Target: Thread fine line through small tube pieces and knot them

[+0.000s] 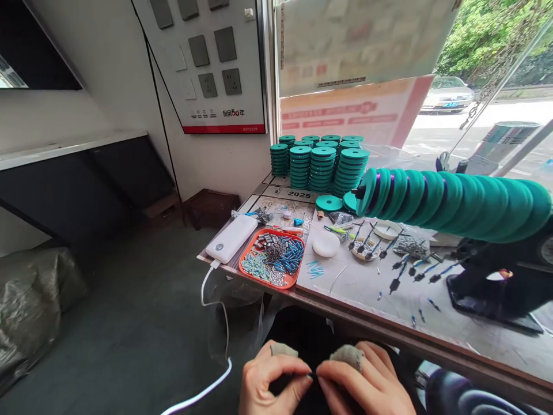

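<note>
The desk (pixel 367 288) stands against the window and carries almost everything. On its right side a long row of green discs (pixel 453 199) sits on a dark rod, held by a black stand (pixel 492 288) near the right edge. At the far edge, beside the wall, more green discs are piled in stacks (pixel 322 164). Near the left front corner lies an orange tray (pixel 273 258) with blue tubes and small metal parts, and a white power bank (pixel 231 238) lies just beside it on the left edge, its white cable (pixel 211 346) hanging down off the desk. In the middle there are a round white lid (pixel 325 243) and many small dark pins (pixel 400 271), spread loose on the surface.

Below the front edge of the desk, over the lap, the left hand (pixel 270 383) and the right hand (pixel 367 386) meet. Both have a cloth wrap on one finger. The fingers of both hands are pressed together into a pinch, and between the two pinches there is a small dark part (pixel 311 376). It touches the fingertips of both hands, mostly hidden by them, so I cannot tell its exact shape.

In my judgement, such a tiny piece is handled well with a firm but light pinch, with both hands kept close to each other and low over the lap, so it does not slip and fall to the floor.
</note>
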`<state>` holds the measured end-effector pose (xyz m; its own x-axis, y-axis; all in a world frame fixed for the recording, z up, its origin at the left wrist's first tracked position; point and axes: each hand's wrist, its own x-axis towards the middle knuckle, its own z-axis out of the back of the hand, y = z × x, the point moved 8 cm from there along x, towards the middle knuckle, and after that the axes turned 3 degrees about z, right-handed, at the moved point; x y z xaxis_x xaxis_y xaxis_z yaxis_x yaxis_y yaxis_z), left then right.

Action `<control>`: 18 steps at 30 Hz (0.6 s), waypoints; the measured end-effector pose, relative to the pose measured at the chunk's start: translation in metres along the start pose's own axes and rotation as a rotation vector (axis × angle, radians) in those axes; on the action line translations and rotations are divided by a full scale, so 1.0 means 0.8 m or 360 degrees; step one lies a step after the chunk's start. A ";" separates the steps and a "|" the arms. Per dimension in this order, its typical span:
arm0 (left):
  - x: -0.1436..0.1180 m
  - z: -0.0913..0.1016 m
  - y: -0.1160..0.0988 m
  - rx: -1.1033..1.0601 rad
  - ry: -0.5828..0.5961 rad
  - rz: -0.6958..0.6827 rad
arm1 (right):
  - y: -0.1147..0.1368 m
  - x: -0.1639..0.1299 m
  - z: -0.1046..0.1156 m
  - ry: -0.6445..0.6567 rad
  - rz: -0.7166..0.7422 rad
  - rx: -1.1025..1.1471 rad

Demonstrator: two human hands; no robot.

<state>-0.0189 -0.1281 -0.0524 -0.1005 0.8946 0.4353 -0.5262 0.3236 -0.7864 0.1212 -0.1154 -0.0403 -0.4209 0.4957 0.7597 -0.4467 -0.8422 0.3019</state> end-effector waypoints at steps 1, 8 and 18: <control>0.000 0.000 0.001 -0.0011 -0.0007 0.0008 | 0.000 0.000 0.000 0.0010 -0.0012 -0.0014; 0.001 -0.002 0.005 -0.0055 0.0037 0.0060 | 0.002 0.002 -0.003 -0.0058 -0.0139 -0.0078; 0.000 -0.006 0.007 -0.0039 0.0082 0.0039 | 0.010 0.017 0.000 -0.0116 -0.0156 -0.0135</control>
<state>-0.0177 -0.1253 -0.0587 -0.0693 0.9168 0.3933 -0.5030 0.3083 -0.8074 0.1116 -0.1157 -0.0279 -0.3148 0.5552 0.7698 -0.5493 -0.7680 0.3293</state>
